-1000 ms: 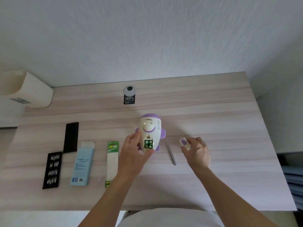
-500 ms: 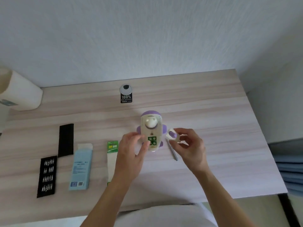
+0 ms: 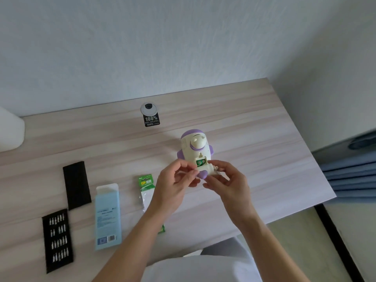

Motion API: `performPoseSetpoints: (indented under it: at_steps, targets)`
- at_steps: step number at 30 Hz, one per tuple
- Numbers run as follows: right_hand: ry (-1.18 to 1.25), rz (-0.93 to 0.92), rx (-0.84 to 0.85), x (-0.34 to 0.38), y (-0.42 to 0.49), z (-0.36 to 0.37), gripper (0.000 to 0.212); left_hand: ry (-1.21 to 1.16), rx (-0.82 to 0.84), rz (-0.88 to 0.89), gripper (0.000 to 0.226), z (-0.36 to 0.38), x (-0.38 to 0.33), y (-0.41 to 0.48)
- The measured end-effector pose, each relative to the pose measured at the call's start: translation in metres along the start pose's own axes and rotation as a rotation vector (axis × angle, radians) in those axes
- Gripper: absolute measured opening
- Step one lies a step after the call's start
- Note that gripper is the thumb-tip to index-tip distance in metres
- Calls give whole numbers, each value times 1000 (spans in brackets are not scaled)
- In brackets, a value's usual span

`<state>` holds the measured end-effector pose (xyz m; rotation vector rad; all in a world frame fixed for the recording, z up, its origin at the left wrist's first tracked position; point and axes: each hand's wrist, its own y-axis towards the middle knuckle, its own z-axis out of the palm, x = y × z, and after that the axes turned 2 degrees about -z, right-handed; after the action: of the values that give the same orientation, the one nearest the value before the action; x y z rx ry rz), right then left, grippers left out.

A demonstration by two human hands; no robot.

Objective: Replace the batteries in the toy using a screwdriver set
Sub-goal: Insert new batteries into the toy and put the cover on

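The white and purple toy (image 3: 195,147) lies on its back on the wooden desk (image 3: 254,139), its battery bay open with two green batteries (image 3: 201,162) showing. My left hand (image 3: 176,183) pinches the toy's lower edge. My right hand (image 3: 227,181) holds the white and purple battery cover (image 3: 206,172) against the lower end of the bay. The screwdriver is hidden behind my hands. A green battery pack (image 3: 147,186) lies left of my left hand.
A black tray of screwdriver bits (image 3: 57,239) and its black lid (image 3: 76,185) lie at the left, with a light blue box (image 3: 107,215) beside them. A cable grommet with a black sticker (image 3: 150,115) sits at the back. A white container (image 3: 10,133) stands far left.
My right hand brought the battery cover from beside the toy to the open bay. My left hand shifted to the toy's lower edge. The camera view swung left.
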<state>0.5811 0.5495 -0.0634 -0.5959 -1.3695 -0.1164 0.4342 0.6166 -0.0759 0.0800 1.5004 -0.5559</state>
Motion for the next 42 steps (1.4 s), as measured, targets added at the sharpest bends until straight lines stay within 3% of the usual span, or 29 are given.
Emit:
performPoseSetpoints:
  at_steps: [4,12,19,23,27,30,42]
  targets:
    - [187,90,-151,-10,-13,15,25,51,-8,-31,25,0,12,-6]
    - [-14,40,-334,-14,-11,30,19,200,29,25,10,3,31,-4]
    - [-186,-14,-135,2,24,11,7,106,-15,-8,10,-4,30,18]
    - [-295,-58,-17,10,49,-5,6,171,-14,32,14,-6,33,27]
    - [-428,-106,35,9,69,-17,7,591,-79,361,60,-13,46,34]
    - [-528,-128,93,2,79,-22,4,690,-65,452,74,-13,52,38]
    - [-568,-219,182,-16,83,-29,13,706,-67,436,56,0,64,47]
